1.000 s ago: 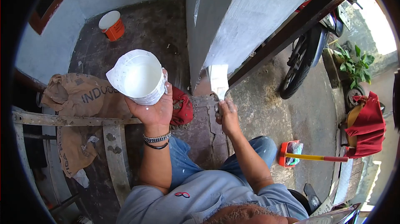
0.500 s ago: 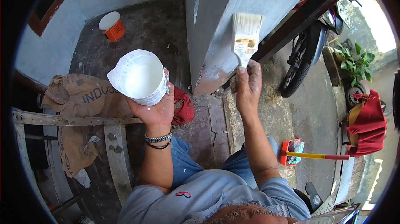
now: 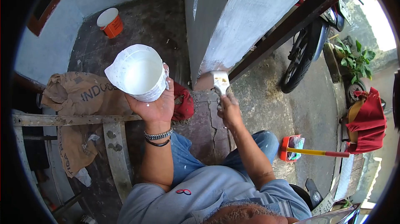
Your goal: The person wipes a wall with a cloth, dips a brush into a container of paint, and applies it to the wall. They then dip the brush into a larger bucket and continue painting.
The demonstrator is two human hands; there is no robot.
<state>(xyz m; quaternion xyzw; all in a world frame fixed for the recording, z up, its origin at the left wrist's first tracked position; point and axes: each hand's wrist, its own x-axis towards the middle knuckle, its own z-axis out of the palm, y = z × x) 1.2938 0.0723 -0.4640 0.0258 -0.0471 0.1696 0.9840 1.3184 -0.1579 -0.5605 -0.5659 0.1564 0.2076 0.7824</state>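
Note:
A white, paint-smeared cup (image 3: 143, 71) with white paint in it rests on the palm of my left hand (image 3: 155, 107), fingers wrapped behind its side. My right hand (image 3: 229, 109) is closed around the handle of a wide paintbrush (image 3: 221, 81). The brush's bristles lie against the lower end of a pillar (image 3: 233, 28), close to its bottom corner. White-grey paint covers most of the pillar's face, while a brownish patch shows at its foot.
An orange tub (image 3: 111, 24) stands on the floor at the back left. Brown sacks (image 3: 83, 94) and a metal frame (image 3: 62, 119) lie left. Red cloth (image 3: 182, 101) is by the cup. Right are a motorcycle wheel (image 3: 304, 57), a plant (image 3: 356, 61) and a red tray (image 3: 286, 149).
My right hand has moved down and to the left with the brush, from higher on the pillar to its lower end. My left hand and the cup have barely shifted.

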